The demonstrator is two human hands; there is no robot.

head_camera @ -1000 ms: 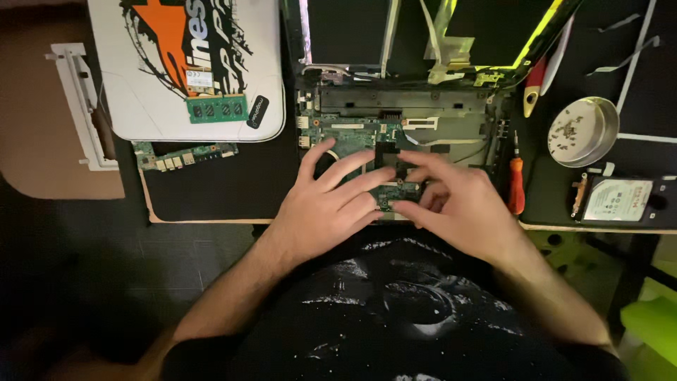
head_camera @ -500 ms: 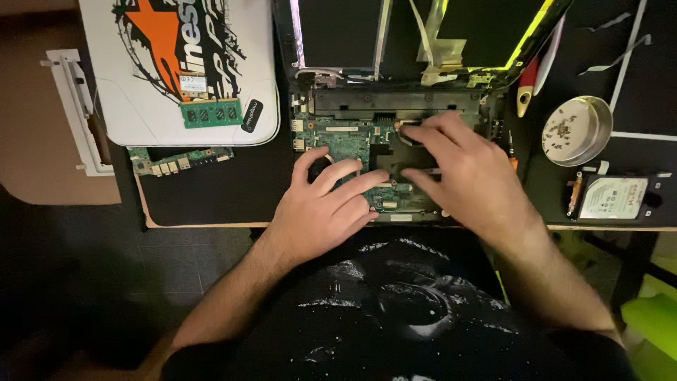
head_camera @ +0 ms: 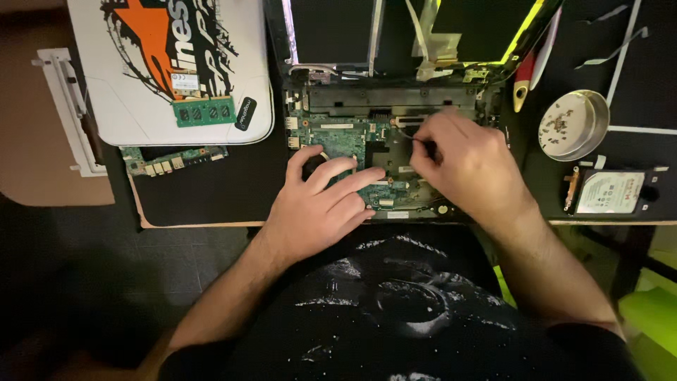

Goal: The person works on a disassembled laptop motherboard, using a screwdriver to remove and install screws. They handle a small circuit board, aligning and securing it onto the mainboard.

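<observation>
So my left hand [head_camera: 321,208] lies flat, fingers spread, on the green motherboard [head_camera: 338,137] in the opened laptop base [head_camera: 395,106]; my right hand [head_camera: 469,166] pinches a thin cable there. Screws sit in the dish [head_camera: 596,130], board not yet lifted.

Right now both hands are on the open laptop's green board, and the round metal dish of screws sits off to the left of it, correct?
Not quite. The head view shows both hands, left and right, on the green board, but the round metal dish sits to its right.

Screw dish [head_camera: 572,125] right of motherboard [head_camera: 345,137]
</observation>
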